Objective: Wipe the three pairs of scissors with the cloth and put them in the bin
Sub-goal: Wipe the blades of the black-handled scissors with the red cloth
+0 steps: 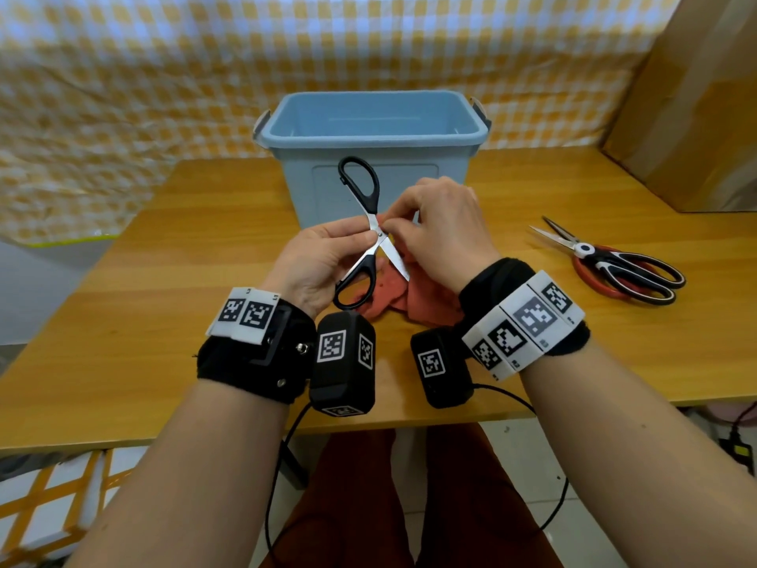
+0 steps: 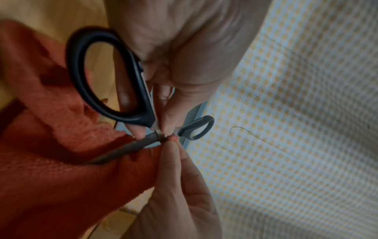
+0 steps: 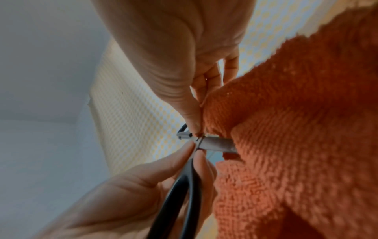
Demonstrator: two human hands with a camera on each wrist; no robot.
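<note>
Black-handled scissors [image 1: 371,209] are held up, blades spread in an X, in front of the blue bin [image 1: 377,138]. My left hand [image 1: 360,238] pinches them at the pivot, with one handle loop [image 2: 77,72] lying against its palm. My right hand [image 1: 395,227] pinches the orange cloth [image 1: 426,299] onto one blade right at the pivot; the rest of the cloth hangs under that hand to the table. The other blade [image 3: 216,143] sticks out bare beside the cloth [image 3: 296,129]. Two more pairs lie on the table at the right: a black-and-white pair [image 1: 626,269] on top of a red-handled pair [image 1: 588,280].
The bin stands open at the back middle of the wooden table [image 1: 164,280], and I see nothing inside it. A large cardboard box [image 1: 688,96] leans at the back right. A yellow checked sheet [image 1: 123,75] hangs behind.
</note>
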